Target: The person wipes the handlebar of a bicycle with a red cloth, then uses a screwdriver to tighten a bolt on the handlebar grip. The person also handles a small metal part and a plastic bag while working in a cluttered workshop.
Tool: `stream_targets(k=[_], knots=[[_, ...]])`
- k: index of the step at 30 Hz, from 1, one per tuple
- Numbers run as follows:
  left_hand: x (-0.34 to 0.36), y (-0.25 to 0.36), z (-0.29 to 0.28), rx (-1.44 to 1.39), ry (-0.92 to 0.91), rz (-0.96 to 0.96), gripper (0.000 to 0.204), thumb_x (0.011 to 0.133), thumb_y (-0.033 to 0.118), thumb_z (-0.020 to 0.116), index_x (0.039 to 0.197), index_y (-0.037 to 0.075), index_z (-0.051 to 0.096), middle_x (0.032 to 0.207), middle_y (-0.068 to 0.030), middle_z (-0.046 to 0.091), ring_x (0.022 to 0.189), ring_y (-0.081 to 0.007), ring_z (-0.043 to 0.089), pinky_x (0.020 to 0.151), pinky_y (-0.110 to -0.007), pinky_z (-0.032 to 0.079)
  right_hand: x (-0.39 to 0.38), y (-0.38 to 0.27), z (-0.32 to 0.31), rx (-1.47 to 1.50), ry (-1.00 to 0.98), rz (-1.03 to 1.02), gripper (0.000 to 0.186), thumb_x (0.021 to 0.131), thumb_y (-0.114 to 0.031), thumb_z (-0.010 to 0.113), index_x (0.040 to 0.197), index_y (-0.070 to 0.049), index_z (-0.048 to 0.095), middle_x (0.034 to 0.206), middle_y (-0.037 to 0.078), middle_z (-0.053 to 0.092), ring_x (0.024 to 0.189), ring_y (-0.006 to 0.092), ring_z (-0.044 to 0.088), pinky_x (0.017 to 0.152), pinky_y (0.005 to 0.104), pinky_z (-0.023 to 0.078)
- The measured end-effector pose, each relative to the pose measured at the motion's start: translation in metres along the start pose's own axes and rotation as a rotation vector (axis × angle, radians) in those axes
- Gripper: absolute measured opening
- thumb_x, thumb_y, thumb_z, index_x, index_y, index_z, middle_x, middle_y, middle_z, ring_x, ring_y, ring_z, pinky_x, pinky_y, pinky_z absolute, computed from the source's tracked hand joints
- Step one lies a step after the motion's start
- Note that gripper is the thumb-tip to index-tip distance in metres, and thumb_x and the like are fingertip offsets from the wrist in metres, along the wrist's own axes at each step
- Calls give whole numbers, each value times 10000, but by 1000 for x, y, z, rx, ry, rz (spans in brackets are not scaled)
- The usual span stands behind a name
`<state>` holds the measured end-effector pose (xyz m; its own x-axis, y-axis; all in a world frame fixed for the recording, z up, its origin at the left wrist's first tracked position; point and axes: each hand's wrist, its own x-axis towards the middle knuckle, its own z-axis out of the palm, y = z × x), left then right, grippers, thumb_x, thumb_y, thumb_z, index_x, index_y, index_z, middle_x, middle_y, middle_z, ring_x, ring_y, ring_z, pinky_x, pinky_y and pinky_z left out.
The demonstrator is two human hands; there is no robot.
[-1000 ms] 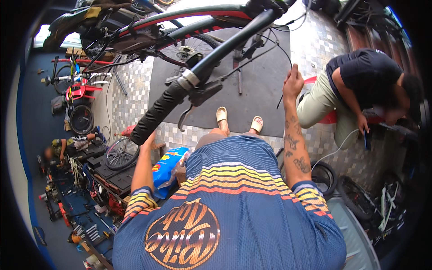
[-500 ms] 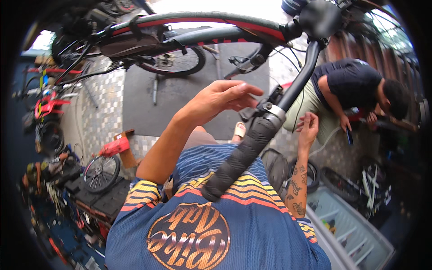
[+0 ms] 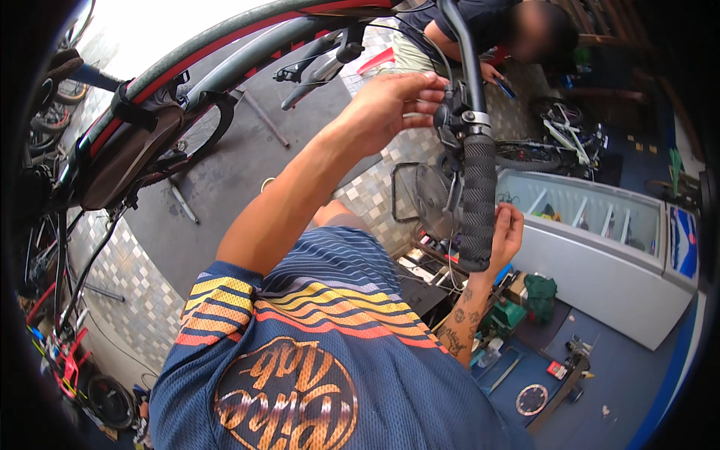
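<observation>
A bicycle handlebar [image 3: 471,56] runs down in front of me, ending in a black ribbed grip [image 3: 478,202] with a silver clamp ring. Beside that ring sits a dark brake lever and shifter unit [image 3: 450,112]. My left hand [image 3: 397,109] reaches to this unit from the left, fingers stretched and slightly apart; the fingertips are at or touching it, with nothing visibly held. Just right of the grip's lower end is my right hand [image 3: 508,238], fingers curled together. The grip hides part of it, so what it holds, if anything, does not show.
The bicycle frame [image 3: 262,56] with a brown frame bag [image 3: 135,154] spans the upper left. Another person [image 3: 442,30] bends over beyond the handlebar. A glass-topped chest freezer [image 3: 592,270] stands at right. Below it, a blue surface holds a brake rotor [image 3: 532,400] and small parts.
My view has turned to the right, bringing the freezer and bench parts into sight. The grip now stands nearly upright. My left hand is closer to the lever unit; my right hand is beside the grip.
</observation>
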<state>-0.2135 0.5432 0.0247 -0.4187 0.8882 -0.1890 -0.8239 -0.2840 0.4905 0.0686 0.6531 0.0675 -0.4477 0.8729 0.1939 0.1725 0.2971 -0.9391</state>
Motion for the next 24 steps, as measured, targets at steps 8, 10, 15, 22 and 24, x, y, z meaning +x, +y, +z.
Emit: stream_targets(k=[8, 10, 15, 22, 24], knots=[[28, 27, -5, 412, -31, 134, 268, 1047, 249, 641, 1187, 32, 712, 1013, -12, 725, 868, -95, 668, 784, -271, 549, -58, -7, -30, -9, 110, -16, 181, 1089, -200, 584, 1137, -28, 611, 861, 51, 643, 654, 88, 563, 577, 253, 479], [32, 36, -9, 481, -92, 92, 300, 1038, 242, 652, 1235, 21, 699, 1007, -8, 719, 861, -88, 660, 804, -287, 554, -72, 6, -34, 39, 126, 43, 178, 1075, -192, 610, 1131, -23, 610, 852, 50, 654, 662, 87, 570, 585, 238, 475], [38, 52, -12, 553, -69, -4, 240, 1017, 215, 641, 1141, 27, 723, 1048, -15, 712, 939, -136, 655, 802, -332, 543, -152, 9, -50, 82, 262, 155, 107, 1037, -135, 665, 1080, -47, 624, 828, -9, 628, 672, 54, 539, 581, 221, 426], [57, 44, -49, 255, -104, -161, 207, 1058, 230, 603, 1156, 63, 676, 972, -58, 708, 844, -193, 661, 759, -339, 543, -301, -8, -21, -8, 849, 302, 102, 1039, -136, 657, 1075, -44, 629, 829, 14, 656, 656, 57, 576, 546, 217, 446], [71, 36, -84, 140, -119, -268, 244, 1077, 269, 580, 1178, 65, 669, 981, -70, 707, 851, -196, 665, 742, -319, 550, -360, -12, 8, 60, 1026, 412, 128, 1044, -159, 657, 1104, -47, 635, 863, 8, 664, 712, 56, 605, 570, 220, 459]])
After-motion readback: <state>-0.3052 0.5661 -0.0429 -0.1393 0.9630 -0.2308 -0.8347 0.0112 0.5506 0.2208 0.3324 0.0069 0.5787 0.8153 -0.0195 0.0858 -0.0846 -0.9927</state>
